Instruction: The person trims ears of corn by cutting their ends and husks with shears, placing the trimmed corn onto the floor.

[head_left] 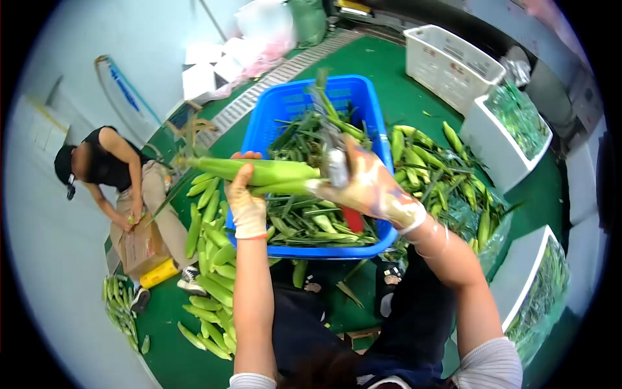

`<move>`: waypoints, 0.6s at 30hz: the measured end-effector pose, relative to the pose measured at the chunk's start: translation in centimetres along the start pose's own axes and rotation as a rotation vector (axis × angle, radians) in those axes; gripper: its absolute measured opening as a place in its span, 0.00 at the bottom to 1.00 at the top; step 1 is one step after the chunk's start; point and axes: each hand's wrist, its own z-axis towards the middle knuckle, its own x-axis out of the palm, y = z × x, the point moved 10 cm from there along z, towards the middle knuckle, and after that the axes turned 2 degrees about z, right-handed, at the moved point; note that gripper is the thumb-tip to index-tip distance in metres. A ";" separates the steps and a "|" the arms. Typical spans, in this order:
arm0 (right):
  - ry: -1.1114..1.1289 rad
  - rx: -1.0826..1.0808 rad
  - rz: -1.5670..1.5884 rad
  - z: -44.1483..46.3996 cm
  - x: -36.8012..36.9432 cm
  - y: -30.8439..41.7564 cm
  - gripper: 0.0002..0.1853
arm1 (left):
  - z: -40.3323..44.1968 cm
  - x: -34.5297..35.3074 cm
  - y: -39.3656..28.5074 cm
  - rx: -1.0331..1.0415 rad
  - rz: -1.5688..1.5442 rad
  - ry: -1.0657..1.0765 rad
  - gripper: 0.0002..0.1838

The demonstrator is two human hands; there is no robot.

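Note:
An ear of corn in its green husk [259, 171] lies sideways above the blue basket [311, 251]. Wrapped round its underside are the fingers of my left hand [246, 201], in a pale glove. My right hand [369, 181], in a stained glove, is closed on a knife [335, 146]; its blurred metal blade points up and away, and a red handle end shows below the hand. The right fingers are close to the ear's stalk end; whether they touch it I cannot tell. Cut leaves and husk pieces [304, 220] fill much of the basket.
Trimmed ears [217, 279] are piled left of the basket, and untrimmed ears [421, 155] lie to its right. White boxes [499, 142] and a white crate [447, 71] stand at right. At left a seated person [123, 168] works over a cardboard box [144, 249].

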 end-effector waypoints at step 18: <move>0.123 0.189 -0.164 0.4 7.2 -9.4 0.33 | 4.2 -4.3 -3.6 0.107 0.267 -0.034 0.15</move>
